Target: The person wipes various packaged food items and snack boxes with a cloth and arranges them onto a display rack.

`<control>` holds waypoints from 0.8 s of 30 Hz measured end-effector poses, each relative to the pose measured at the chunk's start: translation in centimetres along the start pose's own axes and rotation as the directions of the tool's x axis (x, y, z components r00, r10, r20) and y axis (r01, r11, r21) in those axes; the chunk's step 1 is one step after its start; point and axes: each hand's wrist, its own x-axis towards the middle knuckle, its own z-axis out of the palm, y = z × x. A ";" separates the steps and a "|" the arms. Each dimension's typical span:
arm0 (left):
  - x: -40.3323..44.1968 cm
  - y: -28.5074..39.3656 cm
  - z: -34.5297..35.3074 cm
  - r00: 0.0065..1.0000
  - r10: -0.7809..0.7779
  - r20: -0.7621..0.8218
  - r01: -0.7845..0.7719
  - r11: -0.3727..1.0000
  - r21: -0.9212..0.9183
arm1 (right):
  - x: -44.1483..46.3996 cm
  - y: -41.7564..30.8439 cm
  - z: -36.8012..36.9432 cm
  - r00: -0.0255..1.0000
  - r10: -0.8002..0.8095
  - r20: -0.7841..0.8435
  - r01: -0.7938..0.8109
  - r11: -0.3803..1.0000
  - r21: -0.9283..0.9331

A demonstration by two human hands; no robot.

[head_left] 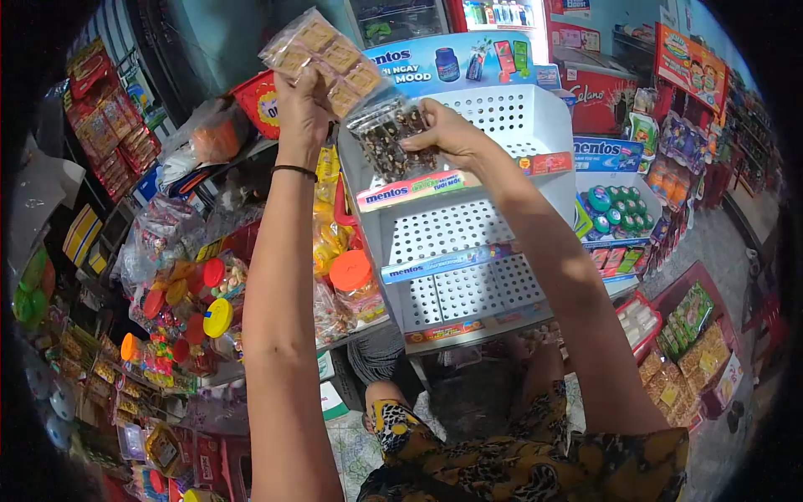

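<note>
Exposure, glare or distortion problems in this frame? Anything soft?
Head view: strong fisheye, black corners, and lines bow toward the edges; head view: the lit cooler at top looks near blown out, while the space under the white display rack is dark; head view: bright patches on the right arm, glints on the dark snack pack; head view: goods at the far-left rim look soft.

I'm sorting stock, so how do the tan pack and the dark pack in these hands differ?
The tan pack shows pale squares in rows; the dark pack shows dark brown, light-speckled contents. The left hand grips the tan pack; the right hand grips the dark pack, lower in view. Both have clear plastic wrapping.
</note>
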 end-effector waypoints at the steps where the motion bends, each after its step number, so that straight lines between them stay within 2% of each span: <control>1: -0.1 -0.4 0.2 0.999 -0.021 0.035 0.022 0.999 -0.023 | -0.7 -0.3 0.0 1.000 -0.011 0.017 0.010 0.999 0.046; 2: -0.2 -0.7 0.2 0.999 -0.024 0.038 0.025 0.999 -0.026 | -1.1 -0.5 0.1 0.999 -0.031 0.038 0.031 0.999 0.022; 4: -0.2 -1.3 0.1 0.986 -0.163 -0.013 0.164 0.986 0.019 | -1.2 -0.3 0.2 0.997 -0.061 0.055 0.059 0.998 0.036; 6: -0.2 -1.5 -0.2 0.977 -0.214 0.013 0.214 0.977 0.015 | -1.2 -0.2 0.5 0.999 -0.025 0.047 0.020 0.994 0.112; 8: -0.9 -1.1 -0.1 0.931 -0.366 -0.011 0.354 0.894 0.273 | -1.2 0.0 1.0 0.999 0.042 -0.028 -0.038 0.989 0.143; 9: -0.9 -0.5 0.4 0.903 -0.430 -0.009 0.408 0.850 0.334 | -1.2 0.0 1.1 0.999 0.041 -0.026 -0.037 0.989 0.145; 12: -0.6 -0.6 0.9 0.846 -0.533 0.008 0.441 0.709 0.550 | -1.2 0.1 1.4 0.995 0.096 -0.006 -0.093 0.977 0.191; 14: -0.5 -0.7 1.4 0.771 -0.635 -0.048 0.498 0.555 0.666 | -0.1 1.6 0.9 0.996 0.091 -0.025 -0.083 0.970 0.230; 15: -0.5 -0.4 1.7 0.763 -0.647 0.006 0.422 0.504 0.753 | -0.1 1.7 0.9 0.993 0.112 -0.046 -0.099 0.971 0.219; 16: -0.3 -0.5 1.7 0.764 -0.646 0.006 0.423 0.507 0.751 | 0.0 1.6 0.8 0.989 0.130 -0.070 -0.113 0.972 0.207; 17: 0.4 -1.0 1.6 0.749 -0.658 -0.071 0.243 0.174 0.954 | 0.1 1.5 0.7 0.989 0.130 -0.070 -0.113 0.972 0.206; 18: 1.2 -1.4 1.4 0.751 -0.643 -0.150 0.028 -0.196 0.980 | 0.1 1.4 0.6 0.990 0.139 -0.031 -0.129 0.967 0.221; 20: 1.5 -2.0 1.5 0.820 -0.479 -0.313 0.032 -0.508 0.861 | 0.1 1.1 0.8 0.988 0.155 0.011 -0.154 0.961 0.230; 21: 1.8 -1.5 1.7 0.822 -0.404 -0.401 0.164 -0.506 0.847 | 0.0 0.9 1.0 0.987 0.161 0.011 -0.159 0.961 0.227; 22: 2.1 -0.5 1.4 0.823 -0.466 -0.326 0.084 -0.468 0.880 | -0.1 0.7 1.3 0.987 0.162 0.002 -0.159 0.965 0.209; 23: 1.9 -0.1 0.7 0.820 -0.468 -0.331 0.086 -0.471 0.878 | 0.2 1.1 1.4 0.985 0.168 -0.035 -0.157 0.963 0.220; 24: 1.7 0.2 0.0 0.891 -0.429 -0.146 0.061 -0.206 0.977 | 0.6 1.4 1.4 0.982 0.173 -0.074 -0.152 0.961 0.231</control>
